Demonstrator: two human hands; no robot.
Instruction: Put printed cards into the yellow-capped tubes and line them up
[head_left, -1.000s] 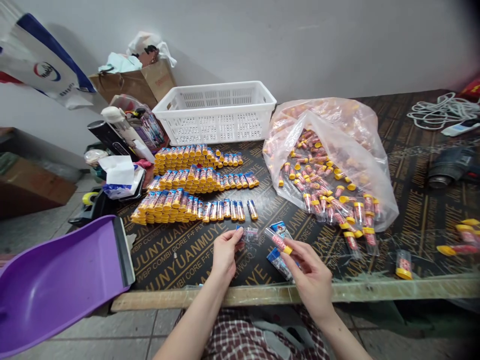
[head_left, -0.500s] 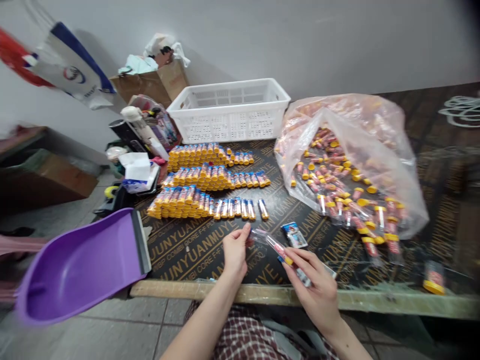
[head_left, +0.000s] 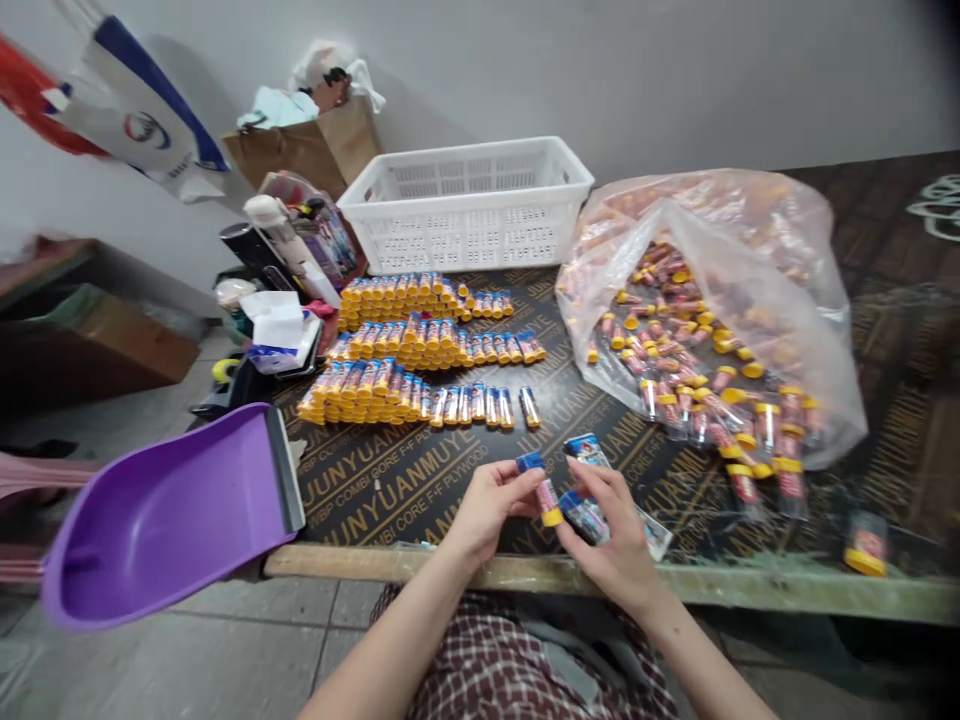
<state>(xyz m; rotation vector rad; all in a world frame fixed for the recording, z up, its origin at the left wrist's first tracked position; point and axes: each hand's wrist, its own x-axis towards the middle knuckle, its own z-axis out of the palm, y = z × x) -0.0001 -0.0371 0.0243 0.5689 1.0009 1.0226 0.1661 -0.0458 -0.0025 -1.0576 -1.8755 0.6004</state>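
Note:
My left hand (head_left: 491,505) pinches a small clear tube (head_left: 546,492) with a yellow cap at its lower end and a blue printed sleeve around its upper part. Pinkish contents show through the tube. Just to the right, my right hand (head_left: 622,545) is open, thumb and fingers apart, holding nothing. Beneath and beside it lie flat blue printed sleeves (head_left: 585,447), partly hidden by the fingers. Left of centre, sleeved tubes (head_left: 360,385) lie stacked in several rows, yellow caps toward me. One sleeved tube (head_left: 529,406) lies apart at the front row's right end.
A clear plastic bag (head_left: 844,400) spills unsleeved yellow-capped tubes (head_left: 675,330) on the right. One capped tube (head_left: 868,543) stands near the table's front edge. Behind the rows is a white basket (head_left: 465,235). A purple dustpan (head_left: 172,510) juts out at the left.
The long clear film that stretched between my hands now appears as a blue sleeve around the tube. The tube has passed from my right hand to my left, and the right hand has opened.

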